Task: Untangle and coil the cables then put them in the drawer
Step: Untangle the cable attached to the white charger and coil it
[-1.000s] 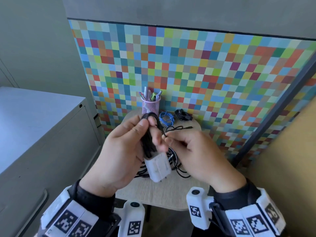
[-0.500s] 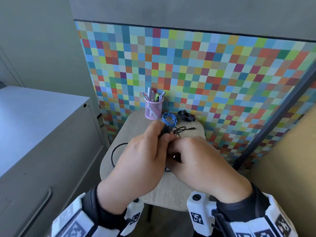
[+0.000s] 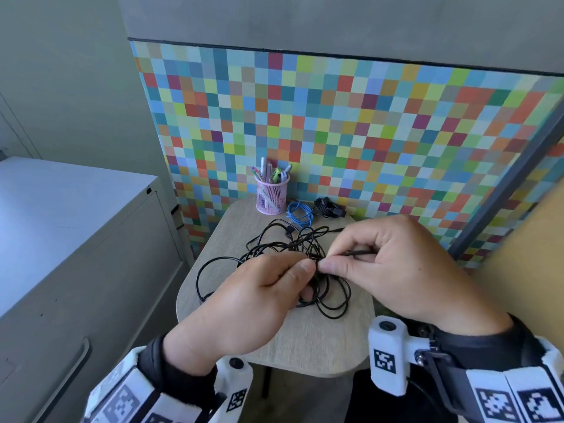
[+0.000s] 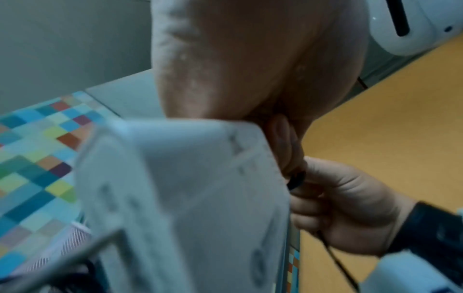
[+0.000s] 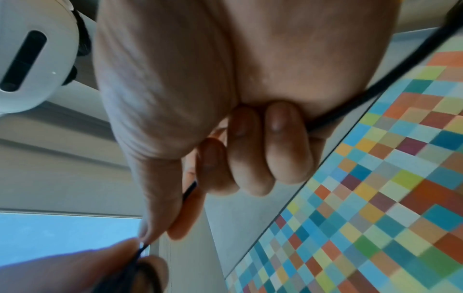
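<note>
Two coiled cables [image 3: 314,209] sit beside pink pen cup [image 3: 271,198].

L hand [image 3: 244,303] fingers pinched | R hand [image 3: 406,270] fingers pinched | tips touching

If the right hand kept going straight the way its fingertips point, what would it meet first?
Probably the left hand: the right hand points at it, their fingertips nearly touching on the black cable. Depth is unclear.

light: soft, even | head: sharp, edges bowed | wrists: blurred, close-up
</note>
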Motion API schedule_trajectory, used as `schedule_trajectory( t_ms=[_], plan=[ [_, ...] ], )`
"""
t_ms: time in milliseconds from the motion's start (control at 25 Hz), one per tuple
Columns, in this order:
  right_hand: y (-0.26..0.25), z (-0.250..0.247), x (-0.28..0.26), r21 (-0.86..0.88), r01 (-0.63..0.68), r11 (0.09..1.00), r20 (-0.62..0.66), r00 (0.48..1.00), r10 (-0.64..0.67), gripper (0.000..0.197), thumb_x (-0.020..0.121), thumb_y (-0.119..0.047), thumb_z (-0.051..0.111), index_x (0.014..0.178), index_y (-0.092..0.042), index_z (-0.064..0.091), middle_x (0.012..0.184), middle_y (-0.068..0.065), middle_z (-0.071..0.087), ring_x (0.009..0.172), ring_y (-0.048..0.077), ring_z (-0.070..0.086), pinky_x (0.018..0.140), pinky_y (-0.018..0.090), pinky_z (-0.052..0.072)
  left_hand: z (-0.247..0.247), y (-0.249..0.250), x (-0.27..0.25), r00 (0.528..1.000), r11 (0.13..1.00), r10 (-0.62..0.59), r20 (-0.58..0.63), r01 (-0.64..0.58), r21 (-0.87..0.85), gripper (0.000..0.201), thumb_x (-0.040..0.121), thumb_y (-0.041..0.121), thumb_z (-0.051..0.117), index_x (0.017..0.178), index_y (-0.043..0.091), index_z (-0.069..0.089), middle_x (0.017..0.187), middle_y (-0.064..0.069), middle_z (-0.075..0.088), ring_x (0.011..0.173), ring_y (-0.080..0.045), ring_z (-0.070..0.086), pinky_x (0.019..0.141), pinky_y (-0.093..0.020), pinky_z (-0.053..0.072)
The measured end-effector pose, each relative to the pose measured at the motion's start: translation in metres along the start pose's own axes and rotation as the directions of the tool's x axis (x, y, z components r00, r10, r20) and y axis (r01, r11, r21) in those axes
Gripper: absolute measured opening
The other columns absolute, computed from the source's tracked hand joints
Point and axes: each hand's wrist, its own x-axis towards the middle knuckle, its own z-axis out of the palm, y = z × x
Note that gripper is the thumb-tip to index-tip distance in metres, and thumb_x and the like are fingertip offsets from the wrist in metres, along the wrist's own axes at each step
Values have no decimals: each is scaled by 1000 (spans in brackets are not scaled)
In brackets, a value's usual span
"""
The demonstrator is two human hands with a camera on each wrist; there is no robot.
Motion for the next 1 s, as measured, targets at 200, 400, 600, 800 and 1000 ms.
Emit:
schedule_trajectory(
  t_ms=[200,400,600,800,1000],
  plan=[
    [21,10,3,112,73,991,-100,993,-62,13,95,-25,68,96,-28,81,79,-20,74,77,3,70,72,16,52,-4,-1,-1,997,893,-1,72,33,-449,28,100,33,44,82,16,58,60,9,30,55,-13,23,53,-29,19],
    [37,21,10,102,32,994,-85,996,-24,22,101,-13,67,101,-30,80,73,-3,69,74,17,67,77,43,56,-6,0,1,1000,808,-22,5,21,-589,29,98,30,46,76,20,61,59,6,28,51,-12,23,49,-22,24],
    [35,45,12,175,-31,984,-57,997,42,14,100,-22,69,102,-30,80,68,-7,69,69,24,67,71,41,56,-1,0,4,996,685,-44,-84,-31,-728,29,96,27,47,75,18,63,56,3,30,48,-14,26,56,-36,17],
    [35,47,13,131,-58,990,-46,997,65,13,100,-28,68,96,-36,78,67,-8,68,66,15,66,67,32,54,0,2,5,994,573,-41,-104,-62,-817,23,98,18,48,81,13,63,60,-5,41,47,-18,41,51,-24,40],
    [39,43,12,236,-118,964,28,993,115,25,104,-19,63,99,-36,80,76,-2,73,63,29,58,61,43,50,-8,-3,7,984,575,-82,-156,-81,-814,24,95,22,49,76,16,62,56,4,27,45,-9,19,51,-30,13]
  ],
)
